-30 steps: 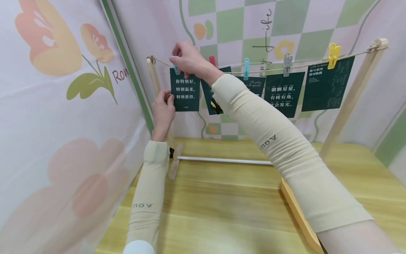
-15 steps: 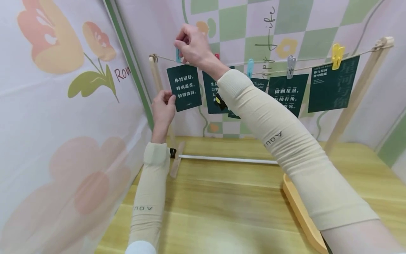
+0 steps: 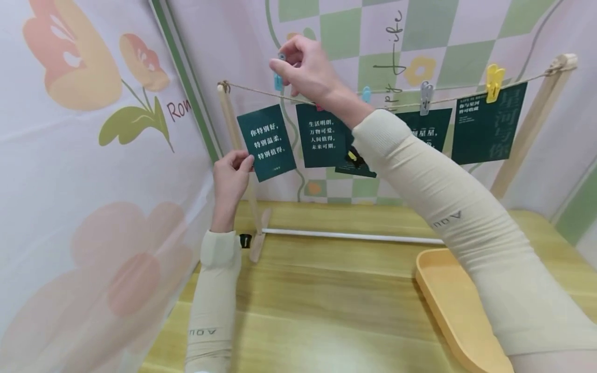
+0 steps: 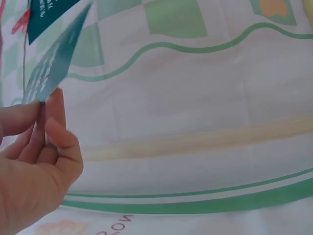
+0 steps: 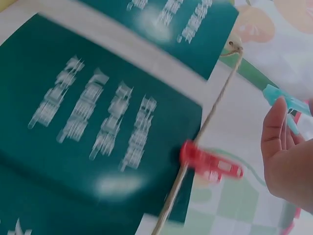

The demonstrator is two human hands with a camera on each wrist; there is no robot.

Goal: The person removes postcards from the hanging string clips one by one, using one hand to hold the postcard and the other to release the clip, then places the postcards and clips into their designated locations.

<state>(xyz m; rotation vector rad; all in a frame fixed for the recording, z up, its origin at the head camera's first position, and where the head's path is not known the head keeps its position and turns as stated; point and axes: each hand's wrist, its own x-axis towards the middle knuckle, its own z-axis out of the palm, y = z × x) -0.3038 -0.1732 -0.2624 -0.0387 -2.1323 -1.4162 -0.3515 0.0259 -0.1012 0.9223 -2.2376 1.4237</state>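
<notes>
The card (image 3: 267, 143) has come off the line (image 3: 254, 90) and tilts below it — detached, its edge pinched by your left hand (image 3: 230, 181). Your right hand (image 3: 310, 70) grips the blue clip (image 3: 278, 83), apparently clear of the line.

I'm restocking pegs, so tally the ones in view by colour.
Light blue: 2, the held peg in the right hand and an unheld peg
Red peg: 1
Grey peg: 1
Yellow peg: 1
Total: 5
</notes>
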